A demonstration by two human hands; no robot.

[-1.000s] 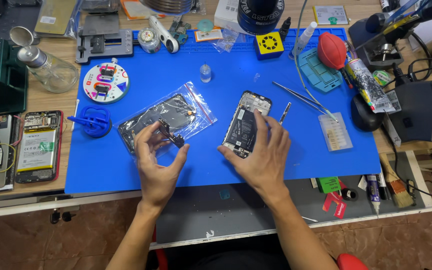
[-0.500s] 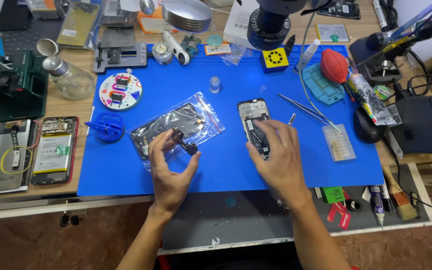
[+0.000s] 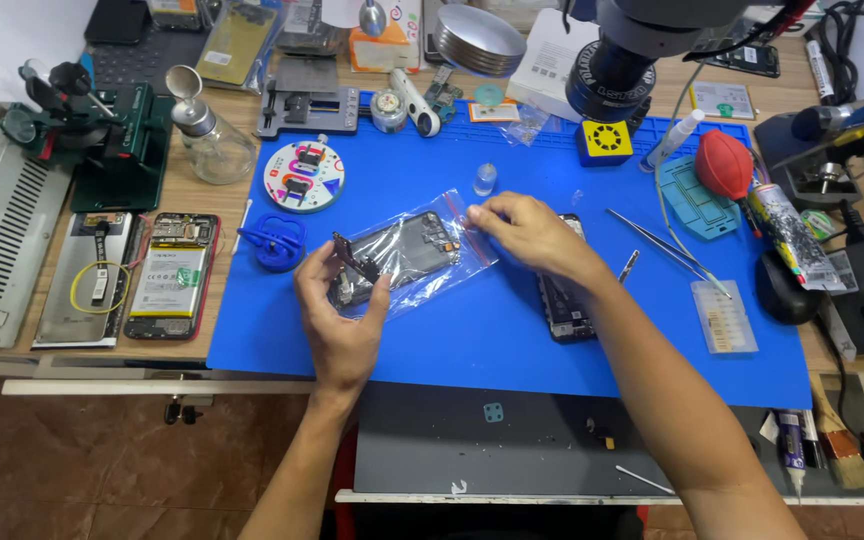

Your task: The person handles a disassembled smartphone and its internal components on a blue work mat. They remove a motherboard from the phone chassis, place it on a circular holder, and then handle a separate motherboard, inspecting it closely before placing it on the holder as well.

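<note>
bag: I'm seeing a clear plastic bag point(image 3: 407, 255) with dark phone parts inside, lying mid-mat on the blue work mat point(image 3: 472, 350), tilted with its sealed end toward 2 o'clock.
left hand: my view is showing the left hand point(image 3: 340, 318) at the bag's 7 o'clock end, thumb and fingers pinching a small dark part point(image 3: 350, 262) at the bag's edge; can't tell if the part is in or out of the bag.
right hand: the right hand point(image 3: 532, 235) is gripping the bag's 2 o'clock corner, fingertips closed on the plastic.
phone: an opened phone point(image 3: 564, 300) is lying face-down just at 4 o'clock of the bag, partly under the right wrist.
tweezers: tweezers point(image 3: 664, 248) are lying at 3 o'clock of the right hand, apart from it.
suction cup: a blue suction cup point(image 3: 278, 243) is sitting at 9 o'clock of the bag, near it.
second phone: a phone with exposed battery point(image 3: 170, 275) is lying off the mat at 9 o'clock, well apart.
red blower: a red blower point(image 3: 724, 170) is sitting at 2 o'clock, well apart.
</note>
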